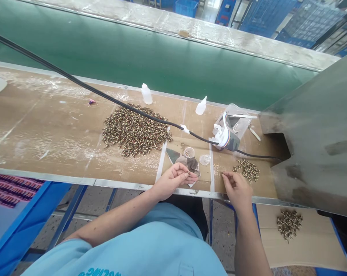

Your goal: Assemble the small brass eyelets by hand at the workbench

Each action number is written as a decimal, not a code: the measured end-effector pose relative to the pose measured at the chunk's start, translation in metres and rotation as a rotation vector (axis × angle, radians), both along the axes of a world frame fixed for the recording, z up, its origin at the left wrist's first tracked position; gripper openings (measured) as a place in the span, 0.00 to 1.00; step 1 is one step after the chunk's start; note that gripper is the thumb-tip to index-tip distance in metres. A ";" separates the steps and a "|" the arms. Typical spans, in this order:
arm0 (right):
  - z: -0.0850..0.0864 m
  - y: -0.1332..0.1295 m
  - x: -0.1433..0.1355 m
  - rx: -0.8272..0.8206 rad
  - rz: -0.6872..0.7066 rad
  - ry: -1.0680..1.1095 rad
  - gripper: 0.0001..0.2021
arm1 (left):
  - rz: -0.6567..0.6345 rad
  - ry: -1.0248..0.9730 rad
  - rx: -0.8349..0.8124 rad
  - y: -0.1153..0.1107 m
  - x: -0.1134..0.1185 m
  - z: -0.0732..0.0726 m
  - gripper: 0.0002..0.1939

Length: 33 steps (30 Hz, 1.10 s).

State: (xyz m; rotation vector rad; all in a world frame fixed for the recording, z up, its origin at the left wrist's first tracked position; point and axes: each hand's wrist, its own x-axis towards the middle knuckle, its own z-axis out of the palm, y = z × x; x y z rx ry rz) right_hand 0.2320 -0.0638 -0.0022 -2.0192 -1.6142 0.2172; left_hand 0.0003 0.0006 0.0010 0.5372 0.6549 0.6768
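Note:
My left hand (pixel 176 178) is closed at the table's front edge, thumb and fingertips pinching a small dark and brass-coloured curved piece (pixel 189 174). Under and behind it lies a crumpled grey-brown cloth (pixel 193 165). Two small clear cups (pixel 189 152) stand just beyond the cloth. To the right, my right hand (pixel 237 188) rests low over the cardboard, thumb and forefinger together; anything between them is too small to make out. Beside it lies a small heap of brass-coloured pieces (pixel 250 170). A much larger pile of similar curved pieces (pixel 136 132) spreads to the left.
Two white squeeze bottles (pixel 146 94) stand along the back edge. A clear plastic box (pixel 242 122) holds tools. A black cable (pixel 118 102) crosses the table. A metal housing (pixel 320 138) bounds the right; a green belt (pixel 104 57) runs behind. Another heap (pixel 289 224) lies lower right.

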 end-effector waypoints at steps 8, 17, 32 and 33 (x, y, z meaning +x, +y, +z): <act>0.001 0.002 -0.002 0.014 0.031 -0.034 0.15 | 0.000 0.007 0.000 0.000 0.000 0.000 0.15; -0.002 0.005 -0.006 0.000 -0.023 -0.041 0.17 | 0.000 -0.002 -0.005 0.000 0.000 -0.001 0.14; -0.001 0.008 -0.006 0.015 -0.003 0.083 0.13 | -0.005 0.000 -0.008 0.000 0.000 -0.001 0.15; -0.001 0.007 -0.005 0.011 -0.020 0.098 0.14 | -0.004 0.000 -0.005 0.000 0.000 -0.001 0.14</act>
